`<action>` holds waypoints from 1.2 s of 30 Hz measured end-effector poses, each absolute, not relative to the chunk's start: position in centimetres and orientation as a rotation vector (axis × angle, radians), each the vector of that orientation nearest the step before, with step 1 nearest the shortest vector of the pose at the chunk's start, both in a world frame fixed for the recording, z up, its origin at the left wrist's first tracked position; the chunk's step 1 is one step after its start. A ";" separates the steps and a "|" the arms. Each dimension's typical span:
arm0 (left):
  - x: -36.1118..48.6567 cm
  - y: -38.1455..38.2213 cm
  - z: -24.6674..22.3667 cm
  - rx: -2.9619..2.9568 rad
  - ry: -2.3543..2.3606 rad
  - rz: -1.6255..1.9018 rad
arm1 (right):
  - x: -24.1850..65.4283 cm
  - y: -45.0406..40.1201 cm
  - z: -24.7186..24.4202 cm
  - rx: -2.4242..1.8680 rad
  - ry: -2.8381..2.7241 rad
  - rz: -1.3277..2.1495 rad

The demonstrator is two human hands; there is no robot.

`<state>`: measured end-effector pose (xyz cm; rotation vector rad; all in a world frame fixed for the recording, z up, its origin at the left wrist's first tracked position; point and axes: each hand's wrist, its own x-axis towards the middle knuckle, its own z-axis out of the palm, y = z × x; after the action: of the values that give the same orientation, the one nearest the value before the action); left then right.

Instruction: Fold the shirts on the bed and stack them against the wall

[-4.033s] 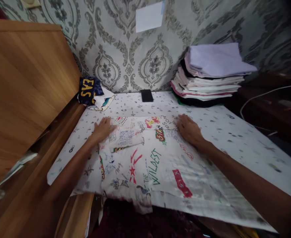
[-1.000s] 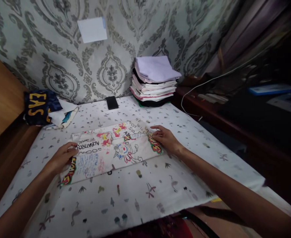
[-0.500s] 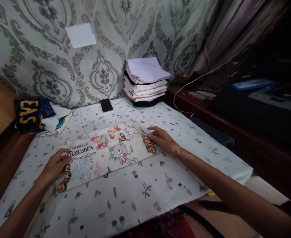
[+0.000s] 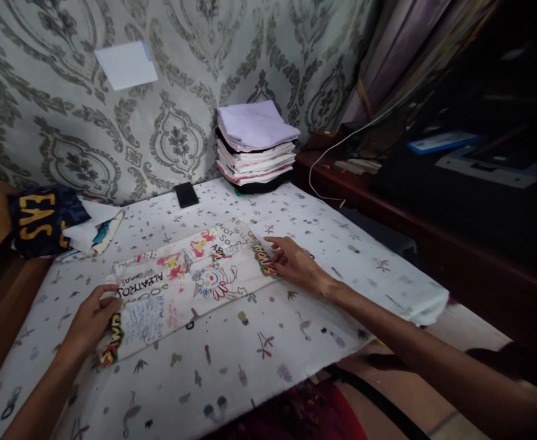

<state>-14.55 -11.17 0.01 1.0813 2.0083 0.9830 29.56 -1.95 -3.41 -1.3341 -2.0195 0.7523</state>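
Cloth (image 4: 186, 287), white and covered in drawings and lettering, lies as a long, narrow folded strip on the patterned table cover (image 4: 195, 342), slanting up toward the right. Four seconds ago it was spread wide, with both palms flat near its far side; now it is a layered band with a hand at each end. Over the last half second the strip barely alters, while the view swings right. To my eye, much of the folding is done and this is a moment of squaring the ends.

The left hand (image 4: 91, 315) is at the left end, fingers curled in by the edge. The right hand (image 4: 295, 264) is at the right end, forefinger stretched along the far corner, the other fingers bent beside the bright lettering. In this dim light I cannot tell whether either hand pinches the fabric or only rests against it.

Beyond the strip, near the wall (image 4: 176, 140), sits a flat black object (image 4: 186, 195). To its right stands a pile of clothes (image 4: 255, 153) topped with lilac; to its left lies a crumpled navy garment (image 4: 43, 220) with yellow letters.
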 end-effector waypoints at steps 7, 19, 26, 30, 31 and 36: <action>-14.4 -11.0 0.4 1.090 2.081 0.900 | 29.3 -3.9 -2.4 -1.180 -2.195 0.387; -15.0 -11.5 1.2 0.869 1.871 0.981 | 26.6 -0.4 -5.3 -0.998 -2.546 0.078; -16.3 -13.9 0.7 0.892 1.773 0.985 | 16.9 0.5 -0.9 -0.648 -2.667 0.215; -16.6 -15.0 0.0 1.003 1.767 0.974 | 7.1 0.6 -0.3 -0.495 -2.805 0.351; -16.6 -15.2 0.1 1.064 1.766 0.965 | 5.0 0.6 -0.5 -0.459 -2.834 0.377; -15.8 -17.2 1.1 1.488 1.841 0.796 | -0.7 0.1 -2.9 -0.489 -2.877 0.376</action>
<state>-15.77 -17.25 1.05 1.4875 1.8409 0.7965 -0.67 0.06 -2.94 -0.4890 -2.8775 0.3762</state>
